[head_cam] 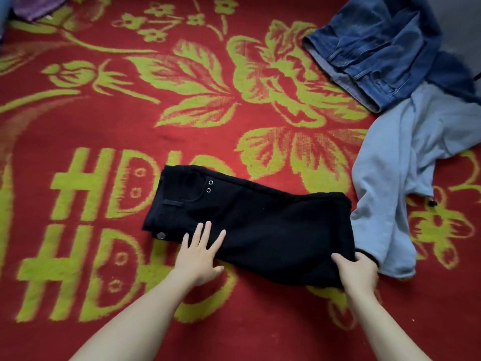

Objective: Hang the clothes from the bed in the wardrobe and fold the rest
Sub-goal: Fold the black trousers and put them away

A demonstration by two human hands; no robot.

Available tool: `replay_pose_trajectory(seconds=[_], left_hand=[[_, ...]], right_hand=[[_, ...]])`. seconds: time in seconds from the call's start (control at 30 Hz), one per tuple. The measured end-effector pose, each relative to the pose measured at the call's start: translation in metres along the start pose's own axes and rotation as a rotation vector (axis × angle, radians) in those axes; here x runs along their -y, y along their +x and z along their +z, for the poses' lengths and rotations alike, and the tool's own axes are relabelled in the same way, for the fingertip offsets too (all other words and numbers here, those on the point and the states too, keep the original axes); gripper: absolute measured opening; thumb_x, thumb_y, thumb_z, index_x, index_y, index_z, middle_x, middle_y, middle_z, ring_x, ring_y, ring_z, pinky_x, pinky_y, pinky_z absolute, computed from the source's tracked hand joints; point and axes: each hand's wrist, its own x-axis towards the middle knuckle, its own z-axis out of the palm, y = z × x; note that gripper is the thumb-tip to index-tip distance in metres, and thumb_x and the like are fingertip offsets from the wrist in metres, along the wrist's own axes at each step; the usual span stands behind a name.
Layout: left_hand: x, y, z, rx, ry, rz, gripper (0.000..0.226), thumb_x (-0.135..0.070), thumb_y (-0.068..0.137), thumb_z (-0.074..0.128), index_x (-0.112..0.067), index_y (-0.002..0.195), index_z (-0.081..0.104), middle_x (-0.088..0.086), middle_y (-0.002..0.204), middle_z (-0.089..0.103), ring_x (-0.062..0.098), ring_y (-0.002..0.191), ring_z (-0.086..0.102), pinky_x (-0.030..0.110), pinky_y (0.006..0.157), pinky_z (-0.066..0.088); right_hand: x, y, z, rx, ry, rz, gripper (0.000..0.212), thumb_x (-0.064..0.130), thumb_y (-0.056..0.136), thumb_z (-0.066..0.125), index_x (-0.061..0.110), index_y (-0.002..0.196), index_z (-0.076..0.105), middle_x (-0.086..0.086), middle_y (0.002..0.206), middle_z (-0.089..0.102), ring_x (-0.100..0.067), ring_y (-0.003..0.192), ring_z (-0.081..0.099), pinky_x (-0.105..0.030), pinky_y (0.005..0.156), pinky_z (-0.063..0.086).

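Observation:
A pair of black trousers (250,220) lies folded on the red and green bed blanket (130,113), waistband to the left. My left hand (200,254) presses flat on the near edge by the waist button, fingers straight. My right hand (356,269) grips the trousers' near right corner, thumb on top and fingers curled under the fold.
A crumpled light blue garment (400,178) lies right beside the trousers, touching them at the right end. Blue jeans (369,53) sit loosely piled at the back right. A purple cloth (36,6) shows at the top left corner.

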Motion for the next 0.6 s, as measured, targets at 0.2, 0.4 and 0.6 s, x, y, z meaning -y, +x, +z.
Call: replay_pose_trajectory(seconds=[0.2, 0.4, 0.6], left_hand=[[0.05, -0.05, -0.025, -0.556, -0.47, 0.036, 0.06, -0.015, 0.088, 0.061, -0.011, 0.143, 0.036, 0.009, 0.149, 0.034, 0.026, 0.137, 0.033, 0.038, 0.109, 0.027], [0.103, -0.081, -0.017, -0.908, -0.923, -0.5, 0.066, -0.026, 0.085, 0.031, 0.01, 0.14, 0.029, 0.029, 0.146, 0.03, 0.044, 0.136, 0.025, 0.046, 0.112, 0.012], [0.081, -0.078, 0.007, -0.876, -0.163, 0.026, 0.071, -0.054, 0.088, 0.041, -0.003, 0.137, 0.036, 0.028, 0.145, 0.03, 0.039, 0.131, 0.029, 0.052, 0.104, 0.023]], right_hand=[[0.128, -0.113, 0.042, -0.024, -0.056, -0.366, 0.032, 0.028, 0.074, 0.064, 0.013, 0.103, 0.065, -0.016, 0.097, 0.063, -0.035, 0.095, 0.056, -0.035, 0.078, 0.039], [0.139, -0.183, 0.119, 0.77, -0.271, -0.923, 0.061, 0.043, 0.094, 0.046, 0.017, 0.146, 0.028, -0.003, 0.146, 0.037, -0.018, 0.136, 0.026, -0.037, 0.107, 0.022], [0.049, -0.118, 0.102, 0.418, -0.989, -1.262, 0.082, 0.057, 0.064, 0.076, 0.02, 0.134, 0.052, -0.017, 0.142, 0.044, -0.033, 0.13, 0.044, -0.045, 0.097, 0.045]])
